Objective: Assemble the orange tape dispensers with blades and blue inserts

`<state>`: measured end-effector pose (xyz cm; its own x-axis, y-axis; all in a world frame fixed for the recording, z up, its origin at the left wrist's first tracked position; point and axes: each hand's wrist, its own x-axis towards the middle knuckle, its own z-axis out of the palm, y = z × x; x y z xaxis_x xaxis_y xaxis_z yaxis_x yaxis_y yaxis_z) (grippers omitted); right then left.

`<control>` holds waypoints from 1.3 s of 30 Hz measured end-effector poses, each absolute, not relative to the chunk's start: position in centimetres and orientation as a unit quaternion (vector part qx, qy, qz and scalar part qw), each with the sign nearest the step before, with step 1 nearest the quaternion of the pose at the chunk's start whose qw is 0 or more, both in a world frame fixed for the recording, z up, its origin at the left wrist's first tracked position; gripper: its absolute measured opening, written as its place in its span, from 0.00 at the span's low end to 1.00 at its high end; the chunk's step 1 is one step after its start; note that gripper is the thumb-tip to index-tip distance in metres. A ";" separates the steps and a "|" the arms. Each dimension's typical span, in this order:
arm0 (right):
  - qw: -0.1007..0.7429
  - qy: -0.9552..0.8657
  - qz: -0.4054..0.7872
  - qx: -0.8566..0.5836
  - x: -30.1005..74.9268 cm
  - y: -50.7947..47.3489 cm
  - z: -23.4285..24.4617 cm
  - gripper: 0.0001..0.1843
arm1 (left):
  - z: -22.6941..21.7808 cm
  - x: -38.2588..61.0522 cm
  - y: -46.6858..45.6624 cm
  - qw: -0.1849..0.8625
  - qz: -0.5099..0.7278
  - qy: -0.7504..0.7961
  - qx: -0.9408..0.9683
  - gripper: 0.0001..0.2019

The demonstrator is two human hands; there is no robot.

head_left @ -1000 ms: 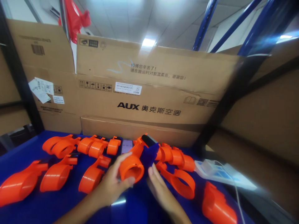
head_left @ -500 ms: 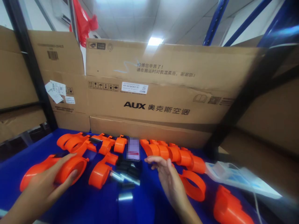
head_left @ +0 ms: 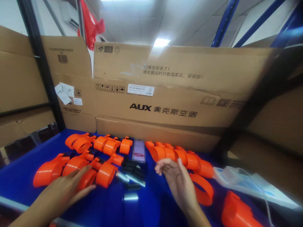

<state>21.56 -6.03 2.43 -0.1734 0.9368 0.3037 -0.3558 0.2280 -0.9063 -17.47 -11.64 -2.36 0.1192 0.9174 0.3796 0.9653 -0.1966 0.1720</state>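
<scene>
In the head view the hands are well apart. The left hand (head_left: 62,192) has its fingers and thumb about an orange ring (head_left: 86,181) in the nearer row at left; whether they grip it or merely rest there, I cannot tell. The right hand (head_left: 176,183), half curled, holds nothing and sits just in front of the right row (head_left: 181,157).

Crowding looks the main risk: a careless sweep of the left fingers could knock the next ring (head_left: 104,175), which stands just beside. A ring on its curved side might also rock or roll if nudged. The right wrist, close to a loose ring (head_left: 210,189), could bump it. The bright cylinders (head_left: 136,181) may slide if brushed, as they look slick.

The rings are glossy, apparently moulded plastic: short, wide hoops with a narrow tongue. The black parts (head_left: 133,168) are dark and blocky, blurred in detail. The worktop (head_left: 153,211) is smooth, deep blue and reflective; the carton (head_left: 163,75) behind is matte, creased board.
</scene>
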 end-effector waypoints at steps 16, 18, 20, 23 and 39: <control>0.597 -0.523 0.549 -0.262 21.8 -6.2 3.0 0.28 | 0.5 -11.1 -9.1 0.162 -0.092 -0.419 -0.889 0.36; 0.600 -0.522 0.549 -0.258 21.8 -6.3 3.1 0.27 | -0.2 -10.4 -9.0 0.162 -0.075 -0.422 -0.889 0.39; 0.599 -0.523 0.551 -0.254 21.8 -6.5 3.2 0.26 | -0.6 -10.1 -9.1 0.166 -0.070 -0.424 -0.888 0.40; 0.601 -0.522 0.550 -0.252 21.7 -6.7 3.3 0.25 | -0.5 -10.0 -9.2 0.172 -0.093 -0.422 -0.885 0.40; 0.563 -0.501 0.547 -0.365 19.6 -5.9 1.3 0.22 | 2.2 -3.2 -10.2 0.174 -0.281 -0.211 -0.920 0.26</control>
